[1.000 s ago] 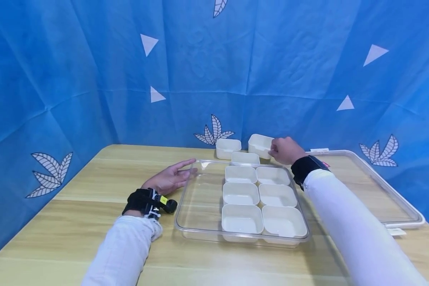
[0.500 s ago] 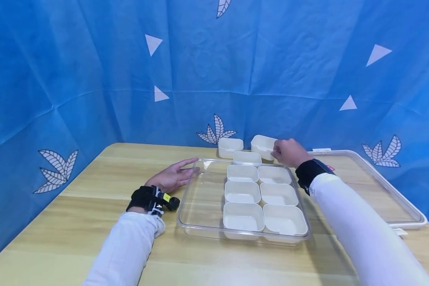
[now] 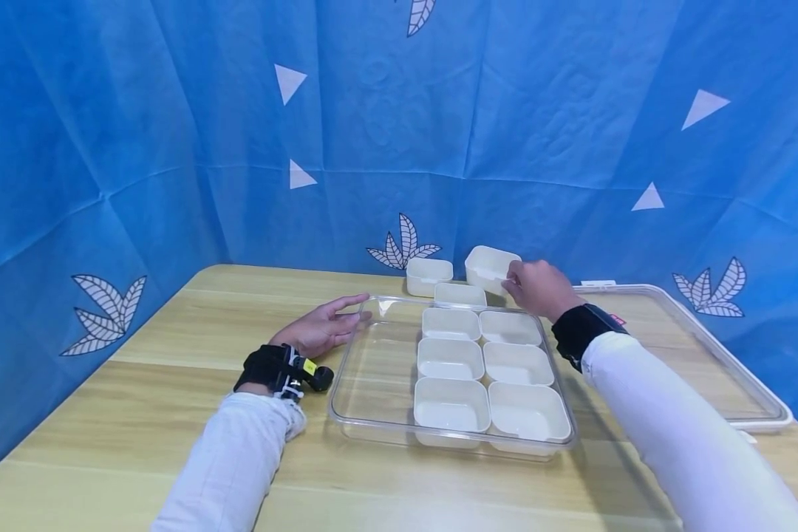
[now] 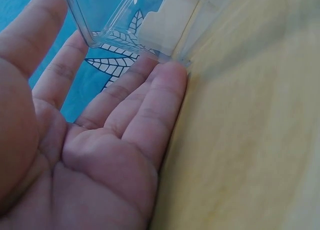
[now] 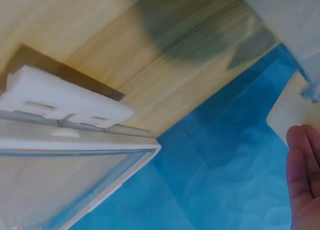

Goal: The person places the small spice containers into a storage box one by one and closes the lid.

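In the head view my right hand (image 3: 541, 288) pinches the near right rim of a small white open-topped box (image 3: 488, 267) behind the clear tray. The right wrist view catches only the fingertips (image 5: 300, 155) against that box (image 5: 287, 107). A large clear plastic tray (image 3: 379, 428) stands on the table, its right part filled by several matching white boxes (image 3: 451, 403) in two columns. My left hand (image 3: 315, 330) lies at the tray's back left corner, fingers extended. In the left wrist view its fingertips (image 4: 170, 77) meet the base of the tray wall (image 4: 115, 42).
Another white box (image 3: 460, 295) stands right behind the tray's back wall, and one more (image 3: 428, 275) farther back. To the right lies a clear lid (image 3: 725, 355) with a pale frame and white clips (image 5: 65, 97). A blue curtain (image 3: 346, 111) hangs along the table's back edge.
The box in my right hand has risen slightly and tilted. My left hand stays at the tray corner. The head view has shifted a little.
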The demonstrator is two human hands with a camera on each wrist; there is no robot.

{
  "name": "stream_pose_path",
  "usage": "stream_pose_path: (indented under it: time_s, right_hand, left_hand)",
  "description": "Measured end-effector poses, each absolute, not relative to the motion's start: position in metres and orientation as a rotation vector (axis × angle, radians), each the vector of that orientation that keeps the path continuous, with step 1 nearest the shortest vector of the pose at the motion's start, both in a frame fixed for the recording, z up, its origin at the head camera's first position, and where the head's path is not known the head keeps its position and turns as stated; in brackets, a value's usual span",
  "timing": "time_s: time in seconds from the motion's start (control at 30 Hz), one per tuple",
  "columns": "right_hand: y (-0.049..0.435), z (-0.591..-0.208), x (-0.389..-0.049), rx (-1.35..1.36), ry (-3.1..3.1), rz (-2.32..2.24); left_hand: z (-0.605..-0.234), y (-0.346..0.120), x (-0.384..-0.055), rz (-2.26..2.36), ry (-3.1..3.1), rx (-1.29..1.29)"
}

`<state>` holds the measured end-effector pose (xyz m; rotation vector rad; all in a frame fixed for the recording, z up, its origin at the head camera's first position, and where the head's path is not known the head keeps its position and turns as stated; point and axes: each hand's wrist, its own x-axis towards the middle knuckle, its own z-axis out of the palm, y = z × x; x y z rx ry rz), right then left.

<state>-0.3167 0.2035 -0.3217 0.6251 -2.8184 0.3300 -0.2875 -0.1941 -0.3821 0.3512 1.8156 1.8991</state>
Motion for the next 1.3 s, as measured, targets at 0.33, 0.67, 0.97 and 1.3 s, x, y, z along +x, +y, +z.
stream_pose_path:
  time_s: [0.33, 0.67, 0.97, 1.3]
  right_hand:
    - [0.2, -0.309, -0.309, 0.642, -2.752, 0.293]
    - [0.177, -0.302, -0.305, 0.721, -2.76, 0.306]
    - [0.172, -0.303, -0.296, 0.763, -2.73, 0.323]
    - [0.161, -0.305, -0.283, 0.786, -2.719, 0.33]
  left_hand:
    - [-0.381, -0.191, -0.288, 1.906, 1.81, 0.342]
    - [-0.384, -0.205, -0.283, 1.913, 1.844, 0.33]
    - [-0.385, -0.2, -0.284, 1.944, 1.809, 0.309]
    - [-0.382, -0.194, -0.286, 1.94, 1.804, 0.303]
